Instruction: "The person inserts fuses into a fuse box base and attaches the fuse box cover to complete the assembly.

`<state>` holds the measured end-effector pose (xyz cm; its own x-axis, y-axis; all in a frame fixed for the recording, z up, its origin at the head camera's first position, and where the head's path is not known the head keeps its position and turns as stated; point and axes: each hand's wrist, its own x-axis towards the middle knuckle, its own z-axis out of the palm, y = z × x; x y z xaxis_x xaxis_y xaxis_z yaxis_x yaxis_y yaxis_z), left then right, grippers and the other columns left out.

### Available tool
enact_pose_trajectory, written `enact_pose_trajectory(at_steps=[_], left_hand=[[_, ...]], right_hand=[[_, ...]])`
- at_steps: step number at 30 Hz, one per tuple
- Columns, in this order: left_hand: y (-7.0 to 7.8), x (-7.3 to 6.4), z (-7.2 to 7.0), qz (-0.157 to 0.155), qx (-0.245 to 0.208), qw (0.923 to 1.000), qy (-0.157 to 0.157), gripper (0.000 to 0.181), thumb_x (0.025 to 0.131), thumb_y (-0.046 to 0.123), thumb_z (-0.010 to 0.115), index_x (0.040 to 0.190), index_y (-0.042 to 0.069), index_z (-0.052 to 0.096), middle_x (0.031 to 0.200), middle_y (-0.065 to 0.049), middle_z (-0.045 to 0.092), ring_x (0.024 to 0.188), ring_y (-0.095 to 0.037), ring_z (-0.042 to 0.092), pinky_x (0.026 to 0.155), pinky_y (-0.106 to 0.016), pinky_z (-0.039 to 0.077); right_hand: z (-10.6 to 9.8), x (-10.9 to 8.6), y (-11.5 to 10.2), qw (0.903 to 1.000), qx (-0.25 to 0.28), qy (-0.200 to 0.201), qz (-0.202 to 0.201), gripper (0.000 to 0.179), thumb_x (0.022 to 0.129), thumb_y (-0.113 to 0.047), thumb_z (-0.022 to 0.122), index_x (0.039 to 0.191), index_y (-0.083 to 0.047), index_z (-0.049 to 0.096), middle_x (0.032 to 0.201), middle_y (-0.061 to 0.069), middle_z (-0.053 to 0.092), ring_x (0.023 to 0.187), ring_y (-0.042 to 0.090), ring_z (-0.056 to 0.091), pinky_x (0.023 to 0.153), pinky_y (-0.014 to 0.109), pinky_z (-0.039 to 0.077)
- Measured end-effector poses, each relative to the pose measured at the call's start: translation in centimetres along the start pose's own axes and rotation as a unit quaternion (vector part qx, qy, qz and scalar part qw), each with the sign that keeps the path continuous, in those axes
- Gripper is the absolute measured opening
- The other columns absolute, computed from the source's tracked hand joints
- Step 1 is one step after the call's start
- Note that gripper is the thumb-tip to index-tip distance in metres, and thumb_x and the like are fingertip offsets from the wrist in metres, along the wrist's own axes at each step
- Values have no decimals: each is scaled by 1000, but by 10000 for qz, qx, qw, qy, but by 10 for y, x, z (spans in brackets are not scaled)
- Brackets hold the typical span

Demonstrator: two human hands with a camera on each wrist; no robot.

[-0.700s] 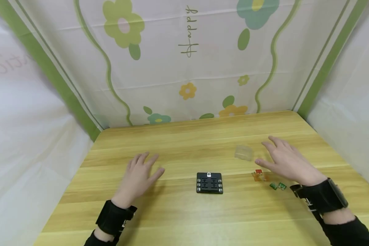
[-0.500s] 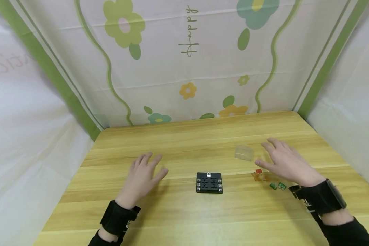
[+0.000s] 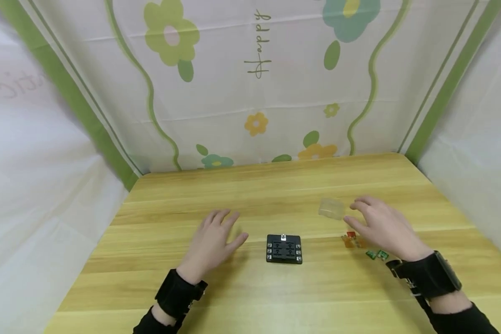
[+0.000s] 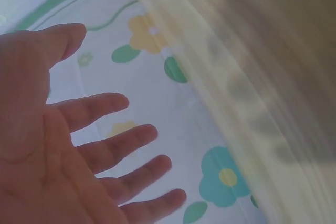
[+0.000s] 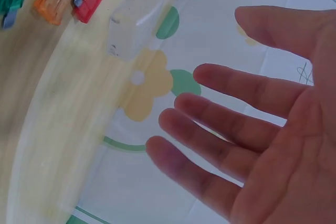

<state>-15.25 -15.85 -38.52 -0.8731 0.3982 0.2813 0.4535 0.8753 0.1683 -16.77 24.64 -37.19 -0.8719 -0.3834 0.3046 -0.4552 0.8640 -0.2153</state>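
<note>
A black fuse block (image 3: 284, 249) with metal terminals lies flat on the table, between the two hands. To its left, my left hand (image 3: 212, 243) hovers with fingers spread and holds nothing. My right hand (image 3: 384, 227) hangs over the right side, empty, its fingers slightly bent in the head view. Just below and left of it lie a red blade fuse (image 5: 89, 3) and orange blade fuses (image 5: 51, 2). Green blade fuses (image 3: 382, 255) sit nearer the right wrist. Behind the fuses rests a clear plastic cover (image 3: 330, 208), apart from the fingers.
The wood-grain table (image 3: 250, 297) ends at a white cloth backdrop (image 3: 217, 93) printed with flowers. White cloth also hangs along the left side (image 3: 46, 185) and right side (image 3: 476, 153). Black camera straps circle both wrists.
My left hand has moved right, closer to the fuse block. My right hand has shifted slightly left and toward me, its fingers bending a little. The objects stay where they were.
</note>
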Motion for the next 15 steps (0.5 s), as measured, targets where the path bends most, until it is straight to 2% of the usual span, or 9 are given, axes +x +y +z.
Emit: enact_pose_trajectory(at_steps=[3, 9, 15], left_hand=[[4, 2, 4, 151, -4, 9999, 5, 61, 97, 50, 57, 142, 9, 51, 139, -16, 52, 130, -37, 42, 105, -51, 31], [13, 5, 11, 510, 203, 9985, -19, 60, 98, 51, 56, 141, 9, 53, 137, -11, 54, 128, -31, 45, 105, -44, 34], [21, 6, 20, 795, 223, 9966, -53, 58, 95, 49, 61, 136, 8, 57, 134, -11, 56, 124, -28, 49, 103, -43, 37]], right_hand=[[3, -1, 0, 10000, 10, 33, -67, 35, 94, -25, 68, 112, 5, 68, 116, 25, 61, 103, 41, 60, 77, 54, 50], [8, -2, 2, 9995, 213, -169, -132, 28, 94, -22, 68, 108, 2, 70, 114, 22, 63, 101, 39, 62, 75, 51, 52], [10, -3, 3, 9985, 340, -413, -133, 18, 89, -18, 73, 101, -5, 73, 105, 13, 67, 92, 31, 65, 67, 44, 53]])
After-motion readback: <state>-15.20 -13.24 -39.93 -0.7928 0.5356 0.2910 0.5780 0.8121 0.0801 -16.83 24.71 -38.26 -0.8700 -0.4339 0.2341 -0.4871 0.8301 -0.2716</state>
